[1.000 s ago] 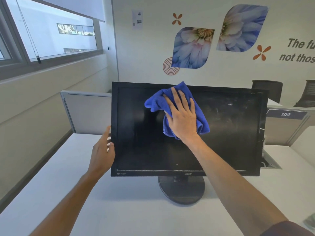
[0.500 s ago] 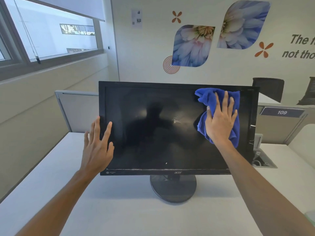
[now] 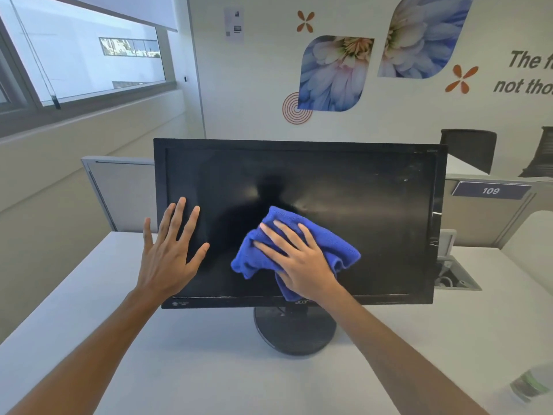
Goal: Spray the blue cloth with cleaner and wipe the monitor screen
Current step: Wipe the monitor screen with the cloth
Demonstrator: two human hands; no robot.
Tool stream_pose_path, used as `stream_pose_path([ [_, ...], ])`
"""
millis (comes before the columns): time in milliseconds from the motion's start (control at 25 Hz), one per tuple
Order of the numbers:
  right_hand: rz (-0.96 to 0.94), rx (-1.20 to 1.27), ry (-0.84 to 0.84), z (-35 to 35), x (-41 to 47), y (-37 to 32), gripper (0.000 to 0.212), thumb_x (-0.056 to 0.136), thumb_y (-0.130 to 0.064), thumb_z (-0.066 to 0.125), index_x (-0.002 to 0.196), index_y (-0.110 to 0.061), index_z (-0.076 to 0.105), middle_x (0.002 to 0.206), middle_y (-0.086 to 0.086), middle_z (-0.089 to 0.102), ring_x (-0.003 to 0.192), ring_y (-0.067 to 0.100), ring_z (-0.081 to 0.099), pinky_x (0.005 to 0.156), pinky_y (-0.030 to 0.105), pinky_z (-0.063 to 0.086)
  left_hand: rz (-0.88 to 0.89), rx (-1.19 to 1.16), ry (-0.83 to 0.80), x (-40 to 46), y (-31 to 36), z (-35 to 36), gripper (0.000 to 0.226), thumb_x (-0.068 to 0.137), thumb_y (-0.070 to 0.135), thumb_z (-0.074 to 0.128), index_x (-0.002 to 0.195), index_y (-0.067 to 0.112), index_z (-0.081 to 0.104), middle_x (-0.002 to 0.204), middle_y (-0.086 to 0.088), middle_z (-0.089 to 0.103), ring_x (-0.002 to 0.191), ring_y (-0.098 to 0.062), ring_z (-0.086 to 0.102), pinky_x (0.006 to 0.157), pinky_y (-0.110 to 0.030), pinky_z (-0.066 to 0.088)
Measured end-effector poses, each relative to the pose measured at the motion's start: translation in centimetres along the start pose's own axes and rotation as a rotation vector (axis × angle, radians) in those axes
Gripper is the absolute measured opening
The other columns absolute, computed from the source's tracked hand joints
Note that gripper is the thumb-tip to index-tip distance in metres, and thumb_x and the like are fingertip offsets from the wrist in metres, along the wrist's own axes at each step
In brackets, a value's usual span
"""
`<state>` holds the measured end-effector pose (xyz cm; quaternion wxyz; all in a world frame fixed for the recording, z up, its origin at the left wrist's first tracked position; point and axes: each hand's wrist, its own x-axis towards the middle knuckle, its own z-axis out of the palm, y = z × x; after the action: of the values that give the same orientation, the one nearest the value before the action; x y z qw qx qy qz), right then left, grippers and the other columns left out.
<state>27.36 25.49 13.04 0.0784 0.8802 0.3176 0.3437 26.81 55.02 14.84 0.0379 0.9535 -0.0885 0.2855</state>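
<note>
A black monitor (image 3: 359, 190) stands on a round base on the white desk (image 3: 209, 369), its dark screen streaked and dusty at the upper right. My right hand (image 3: 299, 262) presses the crumpled blue cloth (image 3: 332, 244) flat against the lower middle of the screen, fingers spread and straight. At the screen's lower left corner my left hand (image 3: 169, 256) lies flat with spread fingers over the bezel. A clear bottle (image 3: 531, 384) shows blurred at the bottom right edge; I cannot tell if it is the cleaner.
Grey partition panels (image 3: 119, 193) stand behind the desk, one bearing a 109 plate (image 3: 490, 190). A cable cutout (image 3: 454, 277) opens in the desk right of the monitor. Black chairs (image 3: 466, 148) sit at the back right. A window runs along the left wall.
My right hand has swept the cloth from the screen's upper right down to its lower middle. My left hand has shifted slightly inward and flattened on the left corner.
</note>
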Motion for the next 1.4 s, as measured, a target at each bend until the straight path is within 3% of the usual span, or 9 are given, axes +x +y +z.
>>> stream_pose_path([
  [120,0.109,-0.019,0.051,0.4,-4.2,2.2,0.057,0.089,-0.022,0.054,0.146,-0.028,0.045,0.160,-0.003,0.029,0.149,0.022,0.024,0.117,0.052,0.022,0.004,-0.009,-0.004,0.0,0.0,0.1,0.073,0.091,0.061,0.024,0.154,0.027,0.010,0.164,-0.001,0.000,0.150,-0.024,0.004,0.117,-0.060,0.005],
  [200,0.327,-0.066,0.086,0.3,-6.4,4.6,0.055,0.089,-0.024,0.059,0.143,-0.026,0.048,0.159,-0.001,0.032,0.148,0.024,0.027,0.116,0.058,0.018,-0.003,-0.021,-0.006,0.0,0.0,0.3,0.073,0.091,0.061,0.024,0.154,0.027,0.010,0.164,-0.001,0.000,0.150,-0.025,0.004,0.117,-0.061,0.007],
  [280,0.632,-0.081,0.097,-0.2,-7.3,7.6,0.054,0.096,-0.040,0.050,0.148,-0.028,0.041,0.162,0.001,0.025,0.150,0.027,0.019,0.115,0.062,0.004,-0.003,-0.026,-0.002,0.0,0.3,0.4,0.073,0.091,0.060,0.024,0.154,0.026,0.011,0.164,-0.002,0.000,0.150,-0.026,0.004,0.116,-0.062,0.008],
  [360,0.869,-0.019,0.098,-1.0,-6.7,10.4,0.059,0.099,-0.052,0.036,0.153,-0.030,0.028,0.165,0.002,0.013,0.152,0.031,0.006,0.113,0.066,0.000,0.000,-0.047,-0.002,0.2,0.5,0.4,0.073,0.091,0.059,0.024,0.154,0.024,0.012,0.164,-0.002,0.001,0.150,-0.027,0.004,0.116,-0.062,0.009],
  [560,1.040,0.101,0.150,-2.1,-1.7,14.1,0.064,0.100,-0.058,0.020,0.157,-0.030,0.014,0.166,0.003,0.007,0.151,0.034,0.005,0.115,0.067,0.013,0.010,-0.087,0.002,-0.1,0.6,0.3,0.073,0.091,0.060,0.021,0.154,0.024,0.012,0.164,-0.002,-0.001,0.150,-0.027,0.001,0.117,-0.061,0.010],
  [760,0.998,0.099,0.203,-2.5,4.9,10.6,0.063,0.101,-0.055,0.020,0.157,-0.025,0.015,0.165,0.005,0.013,0.151,0.031,0.009,0.117,0.062,0.015,0.022,-0.100,0.016,-0.5,0.5,0.2,0.073,0.092,0.062,0.019,0.154,0.024,0.015,0.164,-0.003,0.000,0.150,-0.027,0.005,0.117,-0.060,0.010],
  [920,0.721,0.040,0.195,-2.0,6.8,5.7,0.058,0.100,-0.047,0.032,0.155,-0.027,0.026,0.164,0.003,0.017,0.151,0.028,0.011,0.118,0.059,0.012,0.029,-0.095,0.014,-0.2,0.4,0.3,0.073,0.092,0.059,0.023,0.154,0.022,0.016,0.164,-0.003,0.000,0.150,-0.027,0.006,0.117,-0.061,0.010],
  [1120,0.404,-0.001,0.134,-1.8,8.8,2.9,0.055,0.100,-0.041,0.032,0.153,-0.028,0.031,0.164,0.000,0.020,0.151,0.028,0.014,0.118,0.059,0.012,0.035,-0.110,0.004,0.3,0.1,0.2,0.073,0.091,0.057,0.026,0.154,0.022,0.014,0.164,-0.001,-0.002,0.150,-0.025,0.006,0.118,-0.059,0.010],
  [1400,0.466,-0.070,0.160,-2.7,5.8,7.8,0.055,0.100,-0.035,0.040,0.153,-0.027,0.031,0.162,-0.002,0.024,0.151,0.024,0.016,0.119,0.055,0.016,0.043,-0.111,-0.022,0.4,-0.4,0.1,0.073,0.092,0.061,0.023,0.154,0.025,0.011,0.164,0.000,-0.002,0.150,-0.024,0.004,0.118,-0.058,0.011],
])
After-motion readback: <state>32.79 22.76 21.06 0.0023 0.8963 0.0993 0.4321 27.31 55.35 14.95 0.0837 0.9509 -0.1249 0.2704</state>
